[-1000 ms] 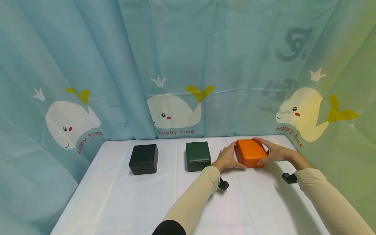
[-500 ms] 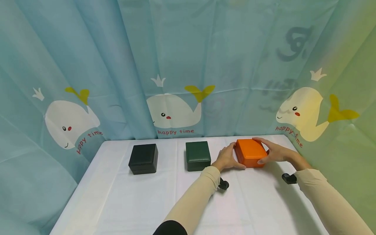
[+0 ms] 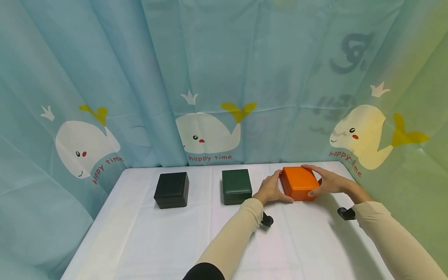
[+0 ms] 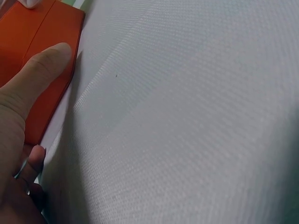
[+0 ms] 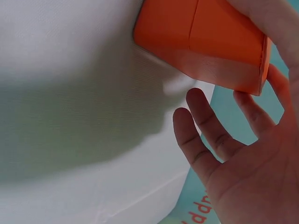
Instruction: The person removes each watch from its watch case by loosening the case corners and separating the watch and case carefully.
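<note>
Pinching the orange box (image 3: 298, 181) from either side, the left hand (image 3: 270, 189) and right hand (image 3: 330, 182) haven't visibly shifted, so it stays put.

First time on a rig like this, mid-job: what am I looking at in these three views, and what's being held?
There is no machine: you see a person's bare left hand and right hand. The wide picture looks down from the person's head; the two close ones look out from the left and right wrists. On the white table, from left to right, are a black box, a green box and an orange box. Both hands hold the orange box, one at either side.
</note>
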The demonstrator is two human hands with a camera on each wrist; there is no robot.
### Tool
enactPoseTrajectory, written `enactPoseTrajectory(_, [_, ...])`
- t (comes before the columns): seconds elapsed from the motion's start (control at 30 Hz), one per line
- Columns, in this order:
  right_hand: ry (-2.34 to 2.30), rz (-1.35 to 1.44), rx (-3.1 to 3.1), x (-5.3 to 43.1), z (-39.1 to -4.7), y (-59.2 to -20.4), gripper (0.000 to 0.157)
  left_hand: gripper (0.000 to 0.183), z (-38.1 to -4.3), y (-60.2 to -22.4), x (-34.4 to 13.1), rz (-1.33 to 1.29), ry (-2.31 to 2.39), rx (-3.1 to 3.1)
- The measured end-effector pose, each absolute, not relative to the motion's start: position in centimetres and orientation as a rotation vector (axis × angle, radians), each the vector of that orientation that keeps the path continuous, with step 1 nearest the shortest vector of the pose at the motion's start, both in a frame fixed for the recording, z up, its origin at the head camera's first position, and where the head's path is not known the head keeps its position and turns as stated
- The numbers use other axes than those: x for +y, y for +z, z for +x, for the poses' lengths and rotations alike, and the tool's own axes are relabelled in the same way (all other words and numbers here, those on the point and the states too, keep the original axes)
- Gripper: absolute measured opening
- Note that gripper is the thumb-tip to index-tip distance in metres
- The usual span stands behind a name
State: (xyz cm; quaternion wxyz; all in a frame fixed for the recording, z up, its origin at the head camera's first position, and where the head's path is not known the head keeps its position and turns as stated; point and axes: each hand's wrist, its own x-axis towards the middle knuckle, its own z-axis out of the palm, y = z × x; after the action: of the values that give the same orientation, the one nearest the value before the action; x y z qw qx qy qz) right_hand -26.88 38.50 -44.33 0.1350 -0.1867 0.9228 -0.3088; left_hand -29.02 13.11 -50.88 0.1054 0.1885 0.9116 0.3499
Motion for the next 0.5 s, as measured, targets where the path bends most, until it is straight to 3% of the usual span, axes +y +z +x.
enactPoseTrajectory(0.5, [-0.946, -0.496, 2.611, 38.61, -27.83, -44.08, 0.1, 0.118, -29.15, -50.99, 13.07, 0.572, 0.994, 2.707])
